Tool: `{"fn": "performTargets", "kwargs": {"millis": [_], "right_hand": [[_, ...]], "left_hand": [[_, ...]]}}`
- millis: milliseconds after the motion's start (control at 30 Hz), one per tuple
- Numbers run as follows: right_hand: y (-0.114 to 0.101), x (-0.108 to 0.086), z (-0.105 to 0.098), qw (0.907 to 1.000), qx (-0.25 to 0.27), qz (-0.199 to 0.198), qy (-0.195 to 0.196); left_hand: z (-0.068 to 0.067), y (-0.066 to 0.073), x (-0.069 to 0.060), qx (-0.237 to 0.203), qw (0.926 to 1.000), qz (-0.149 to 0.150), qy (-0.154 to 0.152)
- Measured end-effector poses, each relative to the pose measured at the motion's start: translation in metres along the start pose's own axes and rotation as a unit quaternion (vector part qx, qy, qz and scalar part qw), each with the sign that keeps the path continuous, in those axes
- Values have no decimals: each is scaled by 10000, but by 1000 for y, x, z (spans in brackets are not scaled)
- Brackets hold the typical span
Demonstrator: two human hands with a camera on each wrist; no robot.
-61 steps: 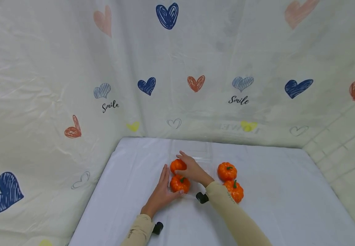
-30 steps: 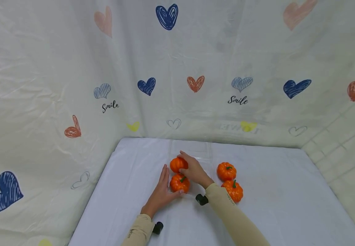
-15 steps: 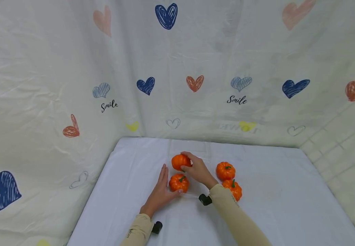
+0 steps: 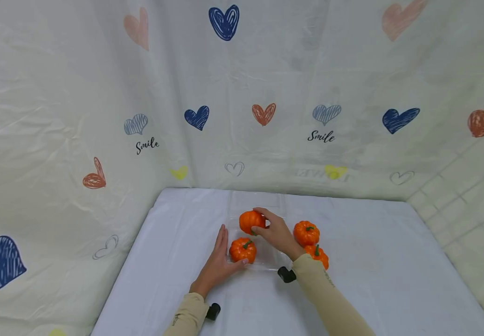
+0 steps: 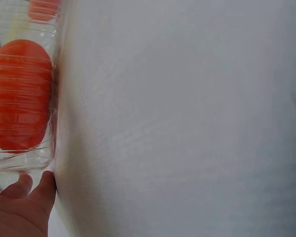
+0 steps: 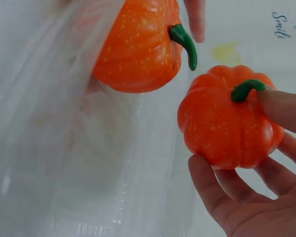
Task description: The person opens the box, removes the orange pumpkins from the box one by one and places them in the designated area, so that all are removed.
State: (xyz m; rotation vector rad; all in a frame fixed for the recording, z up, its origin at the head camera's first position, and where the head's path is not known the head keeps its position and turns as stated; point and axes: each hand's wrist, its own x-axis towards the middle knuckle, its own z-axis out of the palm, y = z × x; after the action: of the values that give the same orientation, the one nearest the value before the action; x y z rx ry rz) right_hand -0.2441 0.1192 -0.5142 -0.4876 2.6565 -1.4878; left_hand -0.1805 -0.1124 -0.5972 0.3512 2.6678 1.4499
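Observation:
My right hand (image 4: 279, 233) grips a small orange toy pumpkin (image 4: 250, 222) over a clear plastic clamshell box (image 4: 267, 268). In the right wrist view, thumb and fingers hold that pumpkin (image 6: 222, 123) by its sides, the thumb near its green stem. A second pumpkin (image 4: 243, 250) sits inside the box at the front left corner. Along the box's left wall lie the straight fingers of my left hand (image 4: 217, 267), with the thumb spread across the front. Seen from the left wrist, the hand (image 5: 22, 207) touches the box's corner.
Two more pumpkins stand to the right of the box, one behind (image 4: 307, 233) and one in front (image 4: 318, 256), partly covered by my right sleeve. The box's transparent lid (image 4: 255, 199) lies folded back toward the heart-printed curtain (image 4: 275, 154). A white cloth (image 4: 376, 261) covers the table.
The right hand has moved to the right with its pumpkin, which now stands apart from the box's left wall and from the front pumpkin. The left hand has stayed in place.

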Motion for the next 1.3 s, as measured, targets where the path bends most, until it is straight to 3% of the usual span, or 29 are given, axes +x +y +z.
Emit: {"fn": "performTargets", "kwargs": {"millis": [900, 1300], "right_hand": [[16, -18, -38, 9993, -23, 7, 381], [11, -22, -60, 9985, -1, 47, 554]], "left_hand": [[2, -5, 1, 45, 10000, 40, -30], [2, -2, 1, -13, 10000, -24, -7]]}}
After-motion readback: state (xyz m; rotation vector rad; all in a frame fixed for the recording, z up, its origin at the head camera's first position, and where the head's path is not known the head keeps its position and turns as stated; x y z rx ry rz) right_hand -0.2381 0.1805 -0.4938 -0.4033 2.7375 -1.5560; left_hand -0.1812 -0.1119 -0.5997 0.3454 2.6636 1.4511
